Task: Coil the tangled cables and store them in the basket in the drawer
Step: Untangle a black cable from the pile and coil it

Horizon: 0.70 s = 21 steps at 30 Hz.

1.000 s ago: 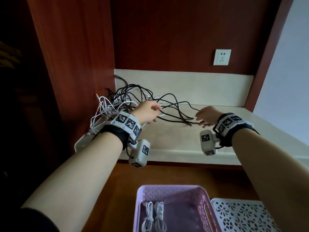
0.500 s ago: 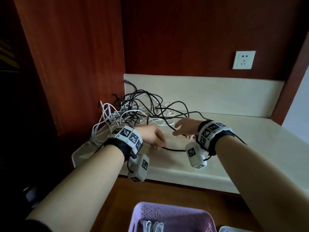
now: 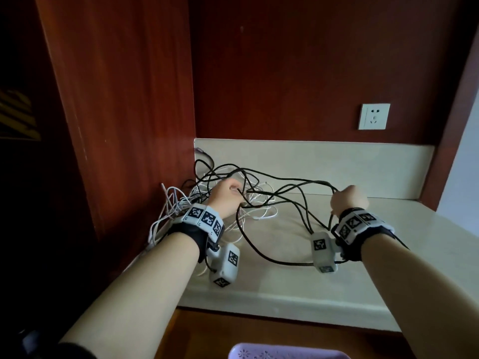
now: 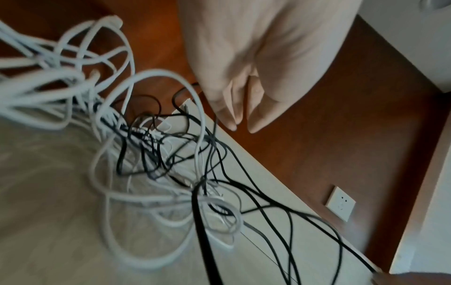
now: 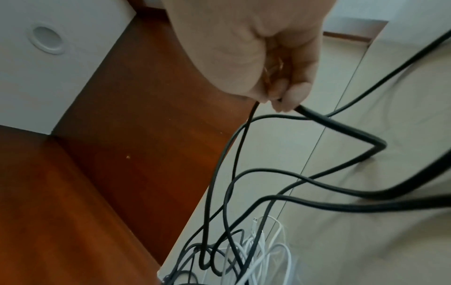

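Observation:
A tangle of black cables (image 3: 298,181) and white cables (image 3: 176,203) lies in the back left corner of a cream counter (image 3: 388,242). My left hand (image 3: 232,190) reaches into the tangle. The left wrist view shows its fingers (image 4: 231,115) straight and close together above the cables, holding nothing. My right hand (image 3: 348,199) is a raised fist to the right of the tangle. It grips a black cable (image 5: 341,127) between thumb and fingers (image 5: 290,96). That cable stretches back to the pile. Only the rim of the lilac basket (image 3: 282,353) shows, at the bottom edge.
A dark red wooden side panel (image 3: 124,112) stands hard against the left of the tangle, with a wooden back wall behind it. A white wall socket (image 3: 374,116) sits above the cream backsplash. The counter runs on to the right of my right hand.
My right hand has closed on a black cable and pulled it up and to the right, away from the pile. My left hand has moved back into the tangle. The view has tilted up.

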Each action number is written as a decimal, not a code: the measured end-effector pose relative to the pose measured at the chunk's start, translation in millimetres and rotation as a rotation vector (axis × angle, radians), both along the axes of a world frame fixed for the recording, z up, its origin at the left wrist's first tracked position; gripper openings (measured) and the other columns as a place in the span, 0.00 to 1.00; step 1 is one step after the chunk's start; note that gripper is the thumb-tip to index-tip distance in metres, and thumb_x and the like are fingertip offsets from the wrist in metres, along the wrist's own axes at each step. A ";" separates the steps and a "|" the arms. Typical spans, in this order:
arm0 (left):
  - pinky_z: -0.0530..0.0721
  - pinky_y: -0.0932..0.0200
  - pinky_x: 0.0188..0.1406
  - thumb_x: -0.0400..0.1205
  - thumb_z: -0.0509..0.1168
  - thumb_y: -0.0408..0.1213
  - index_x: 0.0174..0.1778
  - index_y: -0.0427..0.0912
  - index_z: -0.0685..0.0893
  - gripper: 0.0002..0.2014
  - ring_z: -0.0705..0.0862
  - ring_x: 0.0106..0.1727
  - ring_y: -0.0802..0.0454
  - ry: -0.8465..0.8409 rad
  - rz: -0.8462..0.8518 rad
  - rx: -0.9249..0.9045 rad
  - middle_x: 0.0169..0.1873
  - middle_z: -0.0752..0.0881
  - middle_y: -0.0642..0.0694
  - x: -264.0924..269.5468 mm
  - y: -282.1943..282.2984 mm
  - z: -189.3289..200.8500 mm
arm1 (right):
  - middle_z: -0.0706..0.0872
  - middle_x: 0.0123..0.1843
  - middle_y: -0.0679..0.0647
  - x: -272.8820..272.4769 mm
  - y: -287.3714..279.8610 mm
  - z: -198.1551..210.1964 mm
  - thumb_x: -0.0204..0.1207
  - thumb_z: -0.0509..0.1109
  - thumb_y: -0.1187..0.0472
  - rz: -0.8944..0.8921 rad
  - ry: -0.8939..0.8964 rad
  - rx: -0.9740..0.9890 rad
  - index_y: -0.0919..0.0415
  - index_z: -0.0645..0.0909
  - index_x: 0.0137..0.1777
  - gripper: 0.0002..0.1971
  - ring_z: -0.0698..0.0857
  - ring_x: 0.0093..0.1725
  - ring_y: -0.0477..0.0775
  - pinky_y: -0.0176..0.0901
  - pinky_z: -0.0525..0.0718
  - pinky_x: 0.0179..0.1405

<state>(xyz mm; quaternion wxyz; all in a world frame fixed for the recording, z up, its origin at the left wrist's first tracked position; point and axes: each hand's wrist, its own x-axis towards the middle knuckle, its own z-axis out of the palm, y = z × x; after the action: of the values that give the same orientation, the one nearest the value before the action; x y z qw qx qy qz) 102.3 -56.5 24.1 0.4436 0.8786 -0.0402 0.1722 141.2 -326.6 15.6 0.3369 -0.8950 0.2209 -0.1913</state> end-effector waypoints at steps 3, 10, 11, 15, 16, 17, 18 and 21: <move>0.75 0.58 0.62 0.79 0.63 0.28 0.66 0.38 0.80 0.18 0.79 0.67 0.45 -0.039 0.128 0.027 0.67 0.79 0.40 11.0 23.0 11.2 | 0.87 0.50 0.68 0.2 8.9 2.1 0.77 0.63 0.69 -0.017 0.065 -0.017 0.72 0.79 0.46 0.06 0.86 0.51 0.65 0.47 0.84 0.44; 0.67 0.56 0.74 0.78 0.61 0.24 0.71 0.35 0.77 0.23 0.72 0.73 0.42 0.026 0.146 0.261 0.73 0.73 0.39 41.0 66.2 10.3 | 0.70 0.67 0.66 14.0 74.0 41.0 0.74 0.61 0.70 0.171 -0.093 -0.212 0.69 0.73 0.64 0.17 0.81 0.57 0.69 0.53 0.80 0.60; 0.63 0.57 0.75 0.78 0.60 0.23 0.72 0.35 0.75 0.24 0.69 0.76 0.43 0.011 0.138 0.299 0.75 0.71 0.39 45.9 67.6 12.2 | 0.72 0.66 0.66 20.9 88.3 47.2 0.74 0.60 0.71 0.279 -0.091 -0.237 0.69 0.75 0.64 0.18 0.81 0.58 0.67 0.50 0.79 0.60; 0.65 0.51 0.74 0.80 0.58 0.25 0.69 0.35 0.76 0.20 0.69 0.75 0.41 -0.068 0.202 0.398 0.72 0.75 0.39 70.4 73.1 27.6 | 0.82 0.61 0.64 48.4 142.4 55.0 0.76 0.62 0.69 0.609 0.067 -0.273 0.66 0.76 0.68 0.20 0.83 0.58 0.62 0.51 0.81 0.58; 0.67 0.49 0.74 0.81 0.57 0.27 0.70 0.35 0.76 0.20 0.68 0.74 0.40 -0.056 0.222 0.433 0.72 0.75 0.39 75.4 74.3 32.4 | 0.81 0.64 0.64 55.9 153.2 54.2 0.77 0.63 0.68 0.657 0.121 -0.290 0.64 0.73 0.72 0.22 0.82 0.59 0.63 0.52 0.82 0.59; 0.68 0.47 0.73 0.82 0.57 0.29 0.72 0.36 0.73 0.21 0.68 0.74 0.40 -0.032 0.234 0.466 0.72 0.74 0.39 81.9 75.9 36.2 | 0.78 0.68 0.64 64.3 162.3 52.6 0.77 0.63 0.67 0.692 0.160 -0.304 0.62 0.69 0.75 0.25 0.82 0.60 0.62 0.53 0.82 0.60; 0.70 0.46 0.72 0.82 0.57 0.30 0.75 0.38 0.70 0.23 0.69 0.73 0.39 -0.013 0.236 0.486 0.71 0.74 0.37 88.6 77.9 38.8 | 0.74 0.72 0.63 71.7 170.2 52.0 0.77 0.63 0.67 0.711 0.181 -0.314 0.60 0.65 0.78 0.28 0.80 0.62 0.61 0.54 0.82 0.61; 0.77 0.44 0.67 0.82 0.56 0.32 0.82 0.51 0.58 0.31 0.75 0.67 0.37 0.073 0.203 0.541 0.67 0.76 0.34 112.5 82.0 41.2 | 0.61 0.79 0.59 96.1 183.8 49.2 0.78 0.60 0.67 0.696 0.178 -0.353 0.57 0.52 0.82 0.34 0.74 0.71 0.64 0.56 0.79 0.65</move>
<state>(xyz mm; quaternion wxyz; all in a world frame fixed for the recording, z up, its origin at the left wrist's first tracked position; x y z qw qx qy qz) 214.8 25.5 65.3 0.1748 0.9701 0.0197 0.1670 237.3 -142.7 64.8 0.2020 -0.9736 -0.1034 -0.0227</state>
